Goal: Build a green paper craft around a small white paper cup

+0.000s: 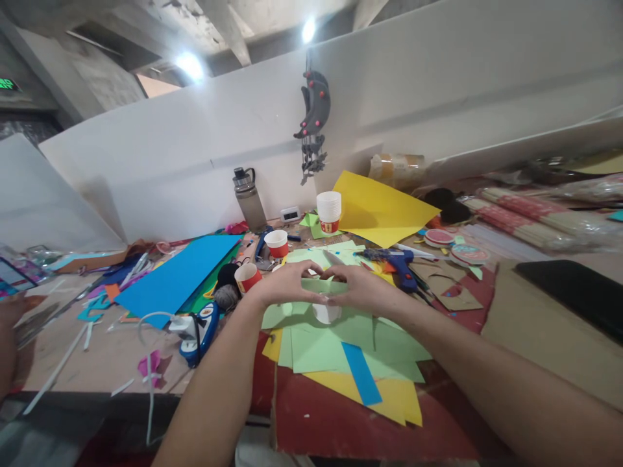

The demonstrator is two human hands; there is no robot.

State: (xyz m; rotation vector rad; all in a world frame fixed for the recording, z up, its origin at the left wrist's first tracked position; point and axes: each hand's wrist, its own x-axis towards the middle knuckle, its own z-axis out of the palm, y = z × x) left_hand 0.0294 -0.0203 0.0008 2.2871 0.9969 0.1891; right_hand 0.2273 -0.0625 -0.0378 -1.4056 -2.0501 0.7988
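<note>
My left hand [291, 283] and my right hand [361, 287] meet over the middle of the work surface, fingers curled in. Between them is a piece of light green paper [311, 284], held at its two sides. Directly under it stands a white paper cup [327, 315], partly covered by my thumbs; whether the paper touches the cup I cannot tell. Light green sheets [316, 350] lie below the cup, over yellow sheets [389, 405]. A blue paper strip [361, 373] rests on top of them, nearer to me.
Left are a red-and-white cup [248, 277], a blue power strip [200, 334] with a cable, and a blue sheet [182, 275]. Behind stand stacked cups [329, 211] and a bottle [249, 201]. A blue glue gun [403, 269] lies right. Another person's hand [10, 311] is far left.
</note>
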